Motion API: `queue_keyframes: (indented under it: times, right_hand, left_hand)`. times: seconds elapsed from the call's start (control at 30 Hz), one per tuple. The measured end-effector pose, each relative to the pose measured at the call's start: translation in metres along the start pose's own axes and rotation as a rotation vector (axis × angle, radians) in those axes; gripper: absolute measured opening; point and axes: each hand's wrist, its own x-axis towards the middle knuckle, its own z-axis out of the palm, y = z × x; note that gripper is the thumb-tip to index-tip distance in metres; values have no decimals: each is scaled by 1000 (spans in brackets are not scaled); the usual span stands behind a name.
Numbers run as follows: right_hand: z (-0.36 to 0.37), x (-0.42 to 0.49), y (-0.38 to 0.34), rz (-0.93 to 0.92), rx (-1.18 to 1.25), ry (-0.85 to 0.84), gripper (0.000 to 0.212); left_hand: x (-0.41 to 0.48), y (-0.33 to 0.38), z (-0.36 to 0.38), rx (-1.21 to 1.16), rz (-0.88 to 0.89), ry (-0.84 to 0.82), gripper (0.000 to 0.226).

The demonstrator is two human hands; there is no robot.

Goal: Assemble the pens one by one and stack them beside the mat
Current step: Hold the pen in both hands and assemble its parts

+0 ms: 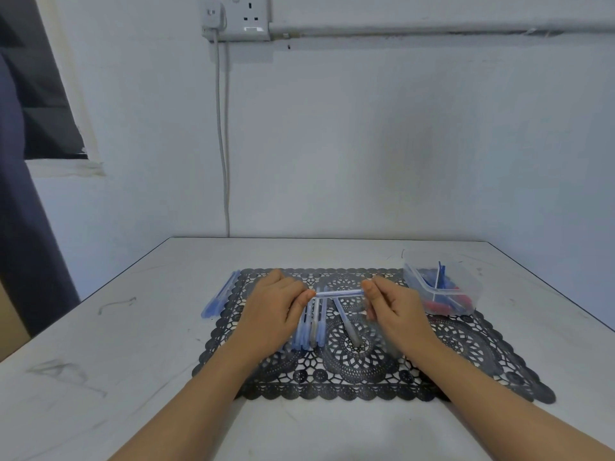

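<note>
Pinching grip on both sides: your left hand (276, 311) and right hand (396, 311) each hold one end of a clear pen (337, 293), level above the black lace mat (466, 357). Loose pens (314, 327) lie on the mat under and between your hands. Clear tub (442, 287) of blue and red parts sits at the mat's far right corner. Stacked pens (219, 299) lie on the table (133, 327) along the mat's left edge, left of your left hand.
</note>
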Motion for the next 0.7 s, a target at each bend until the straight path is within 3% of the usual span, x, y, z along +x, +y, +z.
queue_keyframes:
  times: [0.13, 0.33, 0.57, 0.7]
  right_hand:
    - [0, 0, 2, 50, 58, -25, 38]
    - [1, -1, 3, -9, 83, -79, 22]
    - [1, -1, 0, -53, 23, -7, 39]
    - [1, -2, 0, -19, 78, -76, 25]
  left_hand:
    - [0, 0, 1, 7, -6, 11, 32]
    - [1, -2, 2, 9, -15, 34, 37]
    - [1, -2, 1, -16, 15, 41, 43]
    - [1, -3, 1, 10, 9, 55, 45]
